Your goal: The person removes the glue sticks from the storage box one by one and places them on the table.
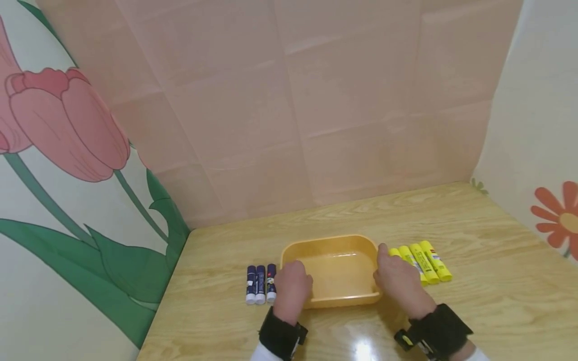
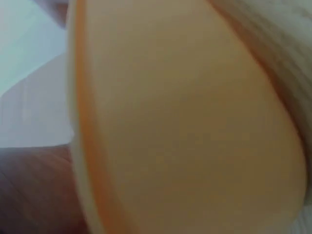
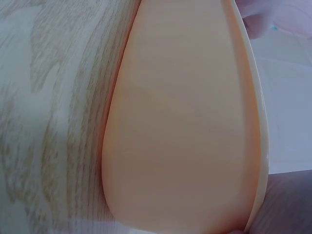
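Observation:
A shallow orange tray [image 1: 329,241] sits on the wooden table, and nothing lies inside it. My left hand [image 1: 293,285] curls over its left rim and my right hand [image 1: 398,281] holds its right rim, thumb side toward the tray. In the left wrist view the tray's outer wall [image 2: 185,126] fills the picture, blurred. Its wall [image 3: 180,122] fills the right wrist view too, with a fingertip [image 3: 254,24] over the rim. Three purple glue sticks [image 1: 260,284] lie just left of my left hand. Several yellow glue sticks [image 1: 429,261] lie just right of my right hand.
The wooden table [image 1: 474,301] is boxed in by a pink back wall [image 1: 316,125] and flower-printed side panels left [image 1: 67,200] and right [image 1: 542,175]. Bare tabletop [image 3: 53,97] runs beside the tray. Black wrist straps [image 1: 435,331] sit on both forearms.

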Action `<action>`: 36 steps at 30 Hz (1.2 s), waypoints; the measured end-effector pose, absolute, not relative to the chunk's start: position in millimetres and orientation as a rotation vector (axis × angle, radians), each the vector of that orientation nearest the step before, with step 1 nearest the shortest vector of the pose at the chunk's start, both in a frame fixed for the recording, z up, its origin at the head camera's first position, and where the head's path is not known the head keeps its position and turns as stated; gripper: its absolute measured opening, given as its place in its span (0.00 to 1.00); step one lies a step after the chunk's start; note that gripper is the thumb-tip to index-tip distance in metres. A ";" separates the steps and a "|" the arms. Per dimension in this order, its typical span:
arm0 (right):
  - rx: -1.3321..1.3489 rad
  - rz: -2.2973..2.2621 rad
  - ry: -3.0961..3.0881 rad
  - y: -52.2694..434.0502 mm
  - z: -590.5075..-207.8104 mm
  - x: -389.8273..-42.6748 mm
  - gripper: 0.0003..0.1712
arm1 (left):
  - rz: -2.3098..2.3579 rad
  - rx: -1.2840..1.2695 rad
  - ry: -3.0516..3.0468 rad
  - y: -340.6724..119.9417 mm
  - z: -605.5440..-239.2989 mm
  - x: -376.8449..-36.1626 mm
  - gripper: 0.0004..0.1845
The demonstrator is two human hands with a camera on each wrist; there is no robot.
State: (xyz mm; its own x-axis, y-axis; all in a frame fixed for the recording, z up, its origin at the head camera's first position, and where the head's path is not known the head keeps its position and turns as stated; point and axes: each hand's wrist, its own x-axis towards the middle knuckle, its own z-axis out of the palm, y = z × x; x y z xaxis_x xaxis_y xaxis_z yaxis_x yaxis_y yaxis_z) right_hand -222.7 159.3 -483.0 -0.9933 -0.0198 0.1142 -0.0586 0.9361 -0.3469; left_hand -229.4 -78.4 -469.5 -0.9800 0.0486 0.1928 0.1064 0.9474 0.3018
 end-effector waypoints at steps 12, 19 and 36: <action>0.077 0.553 -2.957 158.6 -484.8 -221.3 0.25 | -0.380 -0.089 -2.865 -70.6 -492.0 -233.1 0.04; 0.079 0.532 -2.948 158.4 -485.2 -222.1 0.26 | -0.389 -0.078 -2.949 -69.7 -491.7 -237.0 0.10; 0.070 0.532 -2.960 157.9 -485.0 -222.2 0.29 | -0.526 -0.129 -3.015 -72.5 -492.7 -241.9 0.36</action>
